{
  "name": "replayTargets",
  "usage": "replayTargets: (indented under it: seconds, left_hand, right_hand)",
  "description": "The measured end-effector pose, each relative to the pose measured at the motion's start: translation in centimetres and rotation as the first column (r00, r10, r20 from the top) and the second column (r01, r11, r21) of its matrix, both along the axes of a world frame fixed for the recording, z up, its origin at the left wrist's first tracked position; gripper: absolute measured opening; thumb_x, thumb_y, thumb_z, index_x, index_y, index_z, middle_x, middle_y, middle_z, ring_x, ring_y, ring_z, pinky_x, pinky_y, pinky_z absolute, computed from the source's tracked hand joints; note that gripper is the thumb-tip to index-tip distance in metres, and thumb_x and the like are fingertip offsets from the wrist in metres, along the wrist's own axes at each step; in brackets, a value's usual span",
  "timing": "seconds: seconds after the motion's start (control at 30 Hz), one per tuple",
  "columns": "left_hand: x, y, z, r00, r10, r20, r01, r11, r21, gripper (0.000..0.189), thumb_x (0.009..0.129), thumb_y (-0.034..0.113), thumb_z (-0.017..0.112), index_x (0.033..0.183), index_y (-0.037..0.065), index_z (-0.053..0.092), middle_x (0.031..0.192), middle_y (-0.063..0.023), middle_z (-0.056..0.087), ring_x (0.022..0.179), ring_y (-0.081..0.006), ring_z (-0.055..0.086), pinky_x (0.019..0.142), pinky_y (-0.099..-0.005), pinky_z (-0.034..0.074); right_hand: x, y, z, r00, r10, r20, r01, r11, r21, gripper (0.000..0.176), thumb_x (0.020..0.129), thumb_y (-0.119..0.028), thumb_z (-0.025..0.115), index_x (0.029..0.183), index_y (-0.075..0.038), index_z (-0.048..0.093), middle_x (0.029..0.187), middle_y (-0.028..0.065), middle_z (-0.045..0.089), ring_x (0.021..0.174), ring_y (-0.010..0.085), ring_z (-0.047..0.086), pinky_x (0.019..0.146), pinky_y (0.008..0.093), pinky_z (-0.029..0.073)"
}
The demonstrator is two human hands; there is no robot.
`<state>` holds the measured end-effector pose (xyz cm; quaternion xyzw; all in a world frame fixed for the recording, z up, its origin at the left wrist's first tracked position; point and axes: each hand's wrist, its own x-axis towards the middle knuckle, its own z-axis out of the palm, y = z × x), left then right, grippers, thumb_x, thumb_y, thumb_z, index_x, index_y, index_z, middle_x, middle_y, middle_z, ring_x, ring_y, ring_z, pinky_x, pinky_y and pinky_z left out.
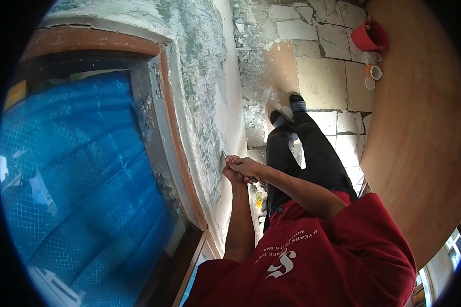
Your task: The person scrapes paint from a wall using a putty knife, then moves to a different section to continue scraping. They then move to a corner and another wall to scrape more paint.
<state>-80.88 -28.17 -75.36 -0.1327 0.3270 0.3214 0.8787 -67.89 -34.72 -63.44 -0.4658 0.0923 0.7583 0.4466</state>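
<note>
My right hand (247, 167) is closed around a scraper (224, 153), whose thin metal tip shows just past the fingers against the wall. Lower and closer to the wall, my left hand (233, 174) is closed on the same tool, partly overlapped by my right hand. The handle's end pokes out below my hands; most of the tool is hidden by the fingers. The wall (202, 77) beside my hands is patchy, with green-grey stains and worn white paint.
Left of the wall is a brown-framed window (176, 133) with blue sheeting (87, 169) behind the glass. Flakes and rubble (248, 77) lie along the wall's foot on cracked floor tiles (320, 82). A red bucket (366, 38) and small cups (374, 71) stand beside a large wooden panel (420, 128).
</note>
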Motion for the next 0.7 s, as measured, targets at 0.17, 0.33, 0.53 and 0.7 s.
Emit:
replayTargets:
  seconds: [0.17, 0.33, 0.53, 0.7]
  left_hand:
    - [0.6, 0.1, -0.1, 1.0, 0.026, -0.011, -0.027, 0.997, -0.072, 0.01, 0.079, -0.003, 0.041, 0.079, 0.005, 0.046, 0.069, -0.0023, 0.043, 0.062, -0.0119, 0.043, 0.064, -0.0224, 0.041]
    - [0.6, 0.9, -2.0, 1.0, 0.002, -0.022, -0.004, 0.995, -0.103, 0.009, 0.08, -0.002, 0.042, 0.078, 0.005, 0.047, 0.068, -0.0019, 0.043, 0.062, -0.0118, 0.043, 0.064, -0.0227, 0.041]
    - [0.8, 0.9, -3.8, 0.994, 0.042, 0.097, -0.017, 0.968, -0.251, 0.03, 0.089, 0.029, 0.047, 0.075, 0.006, 0.06, 0.064, -0.0112, 0.058, 0.036, -0.0182, 0.044, 0.034, -0.0315, 0.039]
    - [2.3, 1.6, -4.6, 0.92, -0.176, -0.35, 0.207, 0.977, 0.054, 0.031, 0.088, 0.028, 0.047, 0.067, 0.007, 0.057, 0.058, -0.0076, 0.055, 0.038, -0.0158, 0.045, 0.035, -0.0299, 0.039]
  right_hand:
    - [-1.1, 0.3, -2.6, 0.99, -0.075, 0.12, 0.066, 0.994, 0.083, 0.026, 0.089, -0.029, 0.054, 0.079, -0.006, 0.061, 0.06, 0.0013, 0.049, 0.059, 0.0132, 0.051, 0.062, 0.0301, 0.047]
    - [0.9, 0.6, -0.7, 0.995, -0.031, 0.092, 0.03, 0.999, 0.011, 0.03, 0.09, -0.033, 0.053, 0.078, -0.007, 0.062, 0.056, 0.0001, 0.05, 0.052, 0.0104, 0.05, 0.055, 0.0291, 0.046]
    - [1.1, 1.4, -2.4, 0.991, -0.042, 0.13, 0.046, 0.999, -0.027, 0.027, 0.09, -0.034, 0.054, 0.079, -0.01, 0.062, 0.055, 0.0008, 0.05, 0.047, 0.0097, 0.049, 0.048, 0.0285, 0.045]
    - [-1.7, 1.4, -8.9, 0.918, -0.305, 0.251, 0.242, 0.937, 0.252, 0.023, 0.089, -0.033, 0.053, 0.081, -0.013, 0.062, 0.054, 0.0012, 0.05, 0.043, 0.0098, 0.049, 0.039, 0.0272, 0.041]
